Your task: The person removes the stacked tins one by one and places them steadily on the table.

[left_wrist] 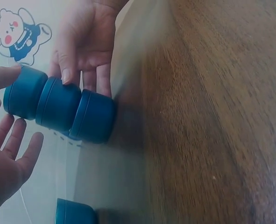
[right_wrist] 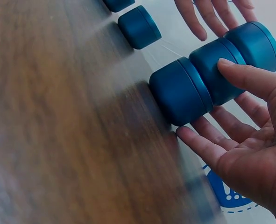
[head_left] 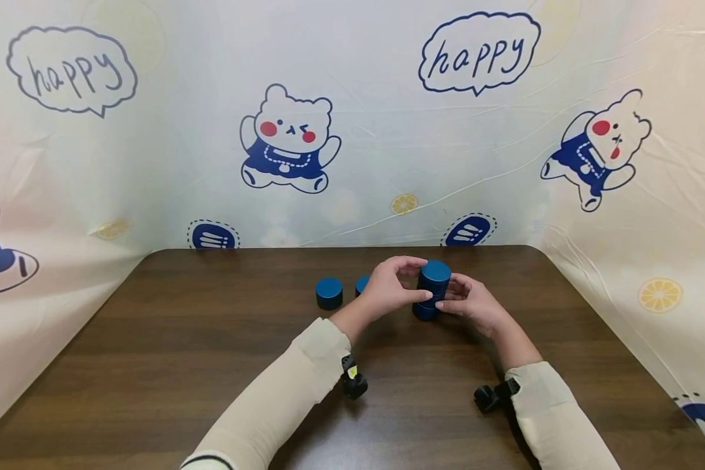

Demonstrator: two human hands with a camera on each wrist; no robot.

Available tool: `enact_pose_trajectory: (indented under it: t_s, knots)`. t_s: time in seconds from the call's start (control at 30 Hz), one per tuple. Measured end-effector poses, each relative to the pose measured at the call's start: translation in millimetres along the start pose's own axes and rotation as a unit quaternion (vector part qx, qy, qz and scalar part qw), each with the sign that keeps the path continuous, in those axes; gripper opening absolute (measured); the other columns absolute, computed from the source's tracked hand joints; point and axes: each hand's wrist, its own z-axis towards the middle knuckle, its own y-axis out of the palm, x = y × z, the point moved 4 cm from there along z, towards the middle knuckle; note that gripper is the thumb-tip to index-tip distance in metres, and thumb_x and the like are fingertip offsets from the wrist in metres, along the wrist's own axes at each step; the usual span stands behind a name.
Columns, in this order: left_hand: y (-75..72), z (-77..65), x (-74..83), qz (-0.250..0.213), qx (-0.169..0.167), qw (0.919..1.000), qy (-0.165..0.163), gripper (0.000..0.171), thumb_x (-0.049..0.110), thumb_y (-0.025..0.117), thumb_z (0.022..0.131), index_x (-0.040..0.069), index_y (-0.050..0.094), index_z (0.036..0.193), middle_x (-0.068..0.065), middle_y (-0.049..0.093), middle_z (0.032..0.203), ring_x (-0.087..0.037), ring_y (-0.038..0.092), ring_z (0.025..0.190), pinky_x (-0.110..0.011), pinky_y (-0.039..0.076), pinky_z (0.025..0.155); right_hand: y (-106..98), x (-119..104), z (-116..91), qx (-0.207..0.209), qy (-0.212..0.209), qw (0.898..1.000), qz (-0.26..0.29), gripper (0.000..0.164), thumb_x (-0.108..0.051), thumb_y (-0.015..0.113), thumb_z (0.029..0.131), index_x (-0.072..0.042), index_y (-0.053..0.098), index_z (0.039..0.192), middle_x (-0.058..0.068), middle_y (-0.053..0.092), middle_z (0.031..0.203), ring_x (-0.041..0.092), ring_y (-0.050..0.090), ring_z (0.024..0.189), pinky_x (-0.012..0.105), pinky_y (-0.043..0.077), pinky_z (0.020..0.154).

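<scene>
Three small blue round tins stand stacked in a column on the table: a top tin [head_left: 437,269], a middle tin [right_wrist: 216,70] and a bottom tin [left_wrist: 95,116]. My left hand [head_left: 388,287] pinches the top tin between thumb and fingers from the left. From the right, my right hand [head_left: 476,303] holds the middle tin, its thumb lying on the side and its fingers partly hidden behind the stack. In the right wrist view, its little finger comes close to the base of the bottom tin. The tins sit slightly out of line with each other.
Left of the stack, one more blue tin [head_left: 329,294] stands on the brown wooden table [head_left: 211,365]. Another tin [head_left: 361,284] is partly hidden behind my left hand. A printed cloth [head_left: 376,143] hangs behind the table's far edge. A small black camera sits on each wrist.
</scene>
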Motion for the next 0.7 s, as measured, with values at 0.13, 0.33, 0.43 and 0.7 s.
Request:
enact_pose_trajectory:
  t_s: [0.13, 0.33, 0.43, 0.7]
  knots:
    - [4.1, 2.1, 2.4, 0.007, 0.006, 1.0000, -0.001, 0.051, 0.020, 0.084, 0.078, 0.016, 0.064, 0.125, -0.001, 0.060, 0.119, -0.017, 0.059, 0.107, -0.039, 0.054, 0.089, -0.4, 0.1, -0.1, 0.002, 0.002, 1.000, 0.000, 0.063, -0.005, 0.072, 0.087, 0.001, 0.041, 0.142, 0.024, 0.051, 0.136, 0.032, 0.056, 0.116, 0.041, 0.049, 0.097]
    - [8.9, 6.2, 2.5, 0.019, 0.022, 0.9996, -0.006, 0.054, 0.022, 0.084, 0.078, 0.014, 0.062, 0.127, -0.001, 0.061, 0.121, -0.015, 0.059, 0.106, -0.035, 0.055, 0.087, 0.1, -0.1, -0.4, 0.001, 0.001, 1.000, 0.002, 0.060, -0.002, 0.070, 0.087, 0.001, 0.042, 0.141, 0.023, 0.052, 0.134, 0.030, 0.057, 0.113, 0.039, 0.049, 0.097]
    - [11.1, 8.3, 1.2, 0.034, 0.031, 0.9989, -0.012, 0.059, 0.025, 0.084, 0.078, 0.016, 0.059, 0.132, 0.000, 0.061, 0.125, -0.014, 0.058, 0.108, -0.029, 0.054, 0.086, 0.9, -0.4, -0.5, -0.001, -0.002, 1.000, 0.005, 0.058, 0.001, 0.068, 0.088, 0.001, 0.042, 0.140, 0.023, 0.053, 0.132, 0.030, 0.058, 0.113, 0.039, 0.050, 0.096]
    - [17.7, 11.9, -1.3, 0.041, 0.028, 0.9987, -0.014, 0.068, 0.030, 0.085, 0.076, 0.017, 0.055, 0.136, -0.001, 0.060, 0.131, -0.018, 0.059, 0.113, -0.030, 0.053, 0.088, 0.9, -1.5, -0.5, -0.005, -0.010, 1.000, 0.006, 0.060, -0.001, 0.070, 0.087, 0.002, 0.042, 0.139, 0.023, 0.053, 0.133, 0.029, 0.059, 0.113, 0.038, 0.049, 0.096]
